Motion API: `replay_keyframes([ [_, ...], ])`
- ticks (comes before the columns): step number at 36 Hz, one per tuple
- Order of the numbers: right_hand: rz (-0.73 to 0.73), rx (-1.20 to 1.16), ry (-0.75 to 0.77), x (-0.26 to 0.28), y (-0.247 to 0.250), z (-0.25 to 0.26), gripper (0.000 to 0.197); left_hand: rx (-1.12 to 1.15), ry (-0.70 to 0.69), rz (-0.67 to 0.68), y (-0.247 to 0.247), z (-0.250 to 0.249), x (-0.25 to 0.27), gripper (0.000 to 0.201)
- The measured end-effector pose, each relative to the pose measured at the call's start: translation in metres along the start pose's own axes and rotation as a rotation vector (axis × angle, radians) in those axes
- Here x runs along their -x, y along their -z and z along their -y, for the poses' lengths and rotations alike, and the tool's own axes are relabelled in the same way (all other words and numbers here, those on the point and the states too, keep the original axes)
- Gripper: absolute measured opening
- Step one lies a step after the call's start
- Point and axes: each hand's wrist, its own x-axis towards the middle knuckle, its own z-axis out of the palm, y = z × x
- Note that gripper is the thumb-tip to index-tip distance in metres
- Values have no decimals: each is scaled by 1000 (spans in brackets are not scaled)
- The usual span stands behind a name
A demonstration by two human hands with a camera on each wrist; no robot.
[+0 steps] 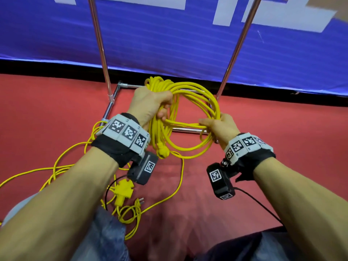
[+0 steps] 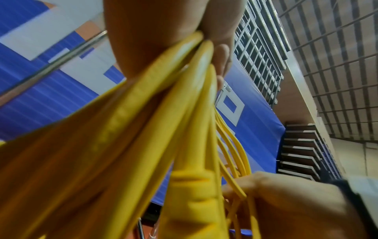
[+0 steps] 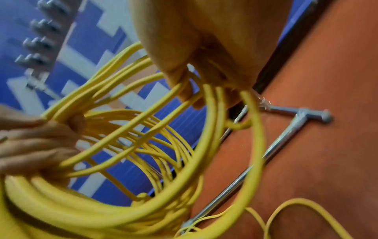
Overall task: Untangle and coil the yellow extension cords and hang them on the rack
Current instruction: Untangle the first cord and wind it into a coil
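A coil of yellow extension cord [image 1: 195,95] hangs in the air between my hands, above the rack's base. My left hand [image 1: 150,104] grips the bundled left side of the coil, its fingers curled round several strands [image 2: 184,84]. My right hand [image 1: 218,125] holds the loops on the right side, fingers curled over several strands [image 3: 212,100]. A yellow plug end [image 1: 162,152] dangles below the left wrist. More yellow cord [image 1: 62,166] lies loose and tangled on the red floor at lower left, with a yellow multi-socket [image 1: 124,188] and a pronged plug [image 1: 140,201].
The chrome rack [image 1: 102,53] stands just ahead, two uprights rising from floor bars [image 3: 286,135]. Behind it hangs a blue banner [image 1: 169,34] with white shapes. The red floor [image 1: 282,129] stretches right. My knees in jeans [image 1: 105,232] fill the bottom edge.
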Motion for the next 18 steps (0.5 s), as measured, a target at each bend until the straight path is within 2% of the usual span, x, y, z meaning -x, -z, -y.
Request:
replay_keyframes([
  [3,33,-14,68,4,-3,7,17,-40,11,6,6,-3,-1,33],
  [4,16,25,88,5,-4,11,12,-73,31,18,6,-3,0,31],
  [8,-84,225,118,8,-3,22,17,-159,121,9,5,5,2,32],
  [10,-17,28,138,8,-2,26,21,-184,147,-15,6,8,2,34],
  [12,137,-264,138,9,5,35,32,-186,162,-31,6,9,2,30],
  [16,530,-706,-38,12,35,45,33,-145,155,-77,9,9,-1,24],
  [18,552,-838,-130,10,46,42,30,-136,139,-89,10,10,-3,21],
])
